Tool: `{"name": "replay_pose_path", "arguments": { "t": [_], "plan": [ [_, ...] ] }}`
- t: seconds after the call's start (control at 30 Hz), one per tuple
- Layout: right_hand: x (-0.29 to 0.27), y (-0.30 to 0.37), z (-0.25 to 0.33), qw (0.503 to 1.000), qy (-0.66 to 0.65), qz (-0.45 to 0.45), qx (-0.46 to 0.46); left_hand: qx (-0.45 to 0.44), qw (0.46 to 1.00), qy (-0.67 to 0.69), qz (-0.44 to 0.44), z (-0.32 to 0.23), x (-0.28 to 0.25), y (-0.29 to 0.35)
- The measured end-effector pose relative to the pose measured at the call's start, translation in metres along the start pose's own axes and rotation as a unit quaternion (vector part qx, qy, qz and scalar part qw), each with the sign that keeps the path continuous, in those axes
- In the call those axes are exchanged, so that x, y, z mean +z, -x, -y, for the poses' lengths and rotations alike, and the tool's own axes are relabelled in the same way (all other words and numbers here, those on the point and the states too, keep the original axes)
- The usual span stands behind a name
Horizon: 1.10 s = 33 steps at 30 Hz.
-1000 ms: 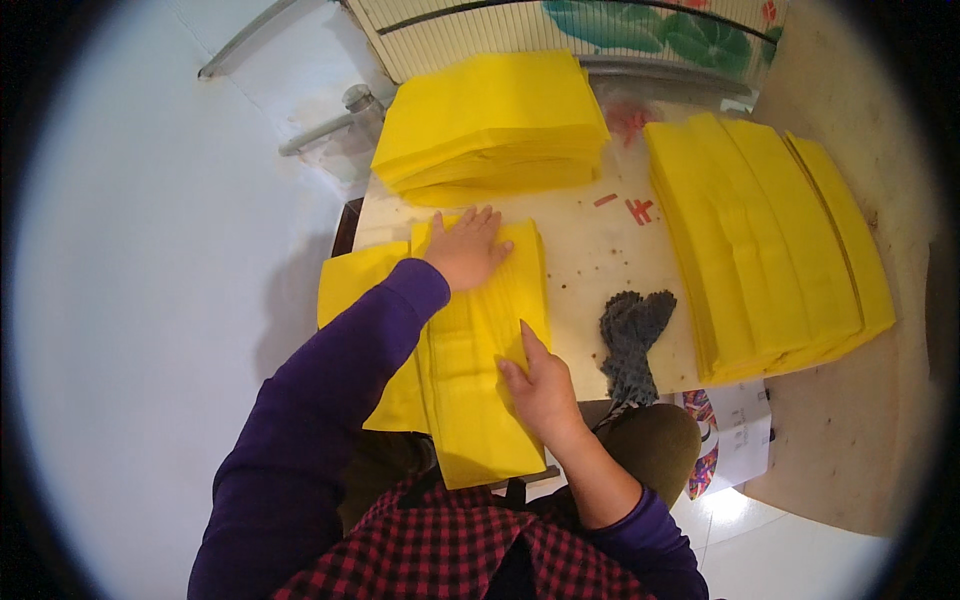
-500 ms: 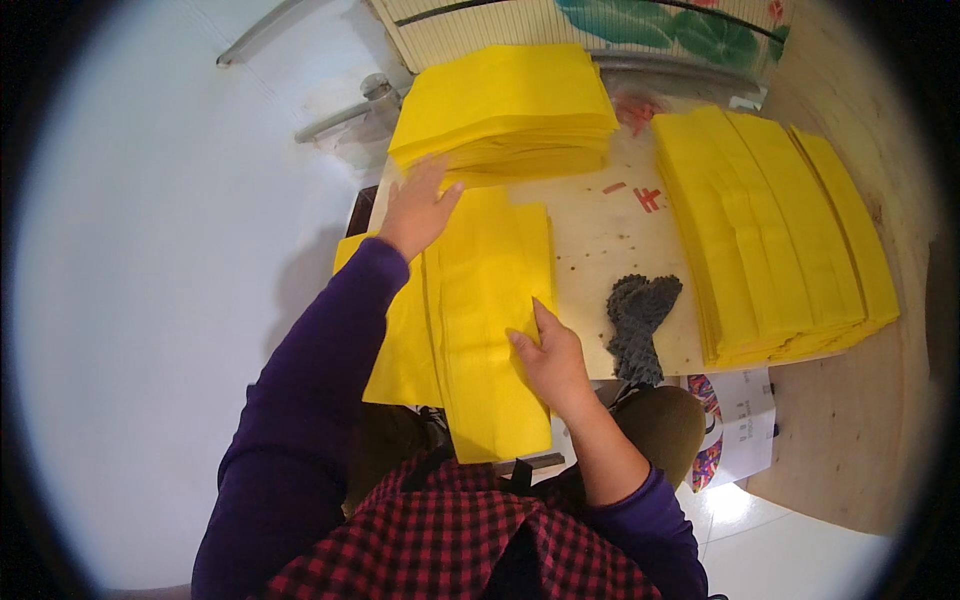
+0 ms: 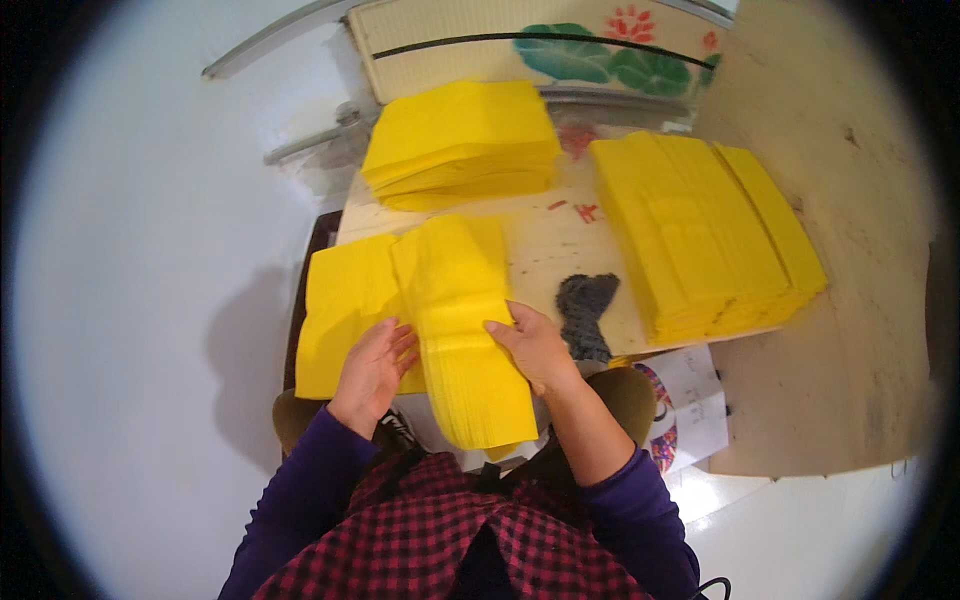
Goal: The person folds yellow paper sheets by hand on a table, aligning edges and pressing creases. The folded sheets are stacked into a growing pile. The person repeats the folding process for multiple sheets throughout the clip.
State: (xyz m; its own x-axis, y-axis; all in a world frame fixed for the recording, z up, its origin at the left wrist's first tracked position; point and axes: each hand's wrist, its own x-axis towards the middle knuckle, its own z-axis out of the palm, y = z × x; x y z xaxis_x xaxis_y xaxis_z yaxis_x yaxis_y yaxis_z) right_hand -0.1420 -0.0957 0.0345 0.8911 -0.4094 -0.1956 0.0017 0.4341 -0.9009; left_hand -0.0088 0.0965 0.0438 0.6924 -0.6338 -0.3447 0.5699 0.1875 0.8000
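A folded yellow fabric piece [image 3: 462, 330] lies in front of me with its lower end over the table's near edge. My right hand [image 3: 535, 348] pinches its right edge, thumb on top and the fingers hidden beneath. By its left edge, my left hand [image 3: 370, 372] has its fingers apart, with nothing seen in them. Under the folded piece and to its left spreads a wider yellow fabric piece [image 3: 338, 310].
At the table's back left stands a stack of yellow fabric [image 3: 465, 130]. A second yellow stack [image 3: 690, 225] sits on the right. Between it and my right hand lies a dark grey ruffled strip [image 3: 588, 312]. A panel with painted flowers [image 3: 560, 50] stands behind the table [image 3: 545, 240].
My left hand has come down from near the back stack to the folded fabric's left edge. The folded piece is now lifted and tilted in my right hand. The whole view has shifted.
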Motion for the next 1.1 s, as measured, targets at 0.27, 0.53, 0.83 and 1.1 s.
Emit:
{"name": "replay_pose_path", "arguments": {
  "t": [0.27,0.53,0.83,1.1],
  "plan": [
    [0.010,0.030,0.056,0.998,0.012,0.062,-0.010,-0.104,0.974,0.177,0.097,0.028,0.023,0.023],
    [0.018,0.053,0.085,0.987,0.056,0.141,-0.056,0.039,0.943,0.251,0.215,0.023,0.047,0.003],
    [-0.038,0.069,0.087,0.968,0.231,0.061,-0.075,0.006,0.966,0.206,0.153,0.000,0.081,-0.036],
    [-0.054,0.064,0.153,0.962,0.228,0.038,-0.145,0.044,0.970,0.120,0.205,-0.057,0.158,-0.057]
  ]
}}
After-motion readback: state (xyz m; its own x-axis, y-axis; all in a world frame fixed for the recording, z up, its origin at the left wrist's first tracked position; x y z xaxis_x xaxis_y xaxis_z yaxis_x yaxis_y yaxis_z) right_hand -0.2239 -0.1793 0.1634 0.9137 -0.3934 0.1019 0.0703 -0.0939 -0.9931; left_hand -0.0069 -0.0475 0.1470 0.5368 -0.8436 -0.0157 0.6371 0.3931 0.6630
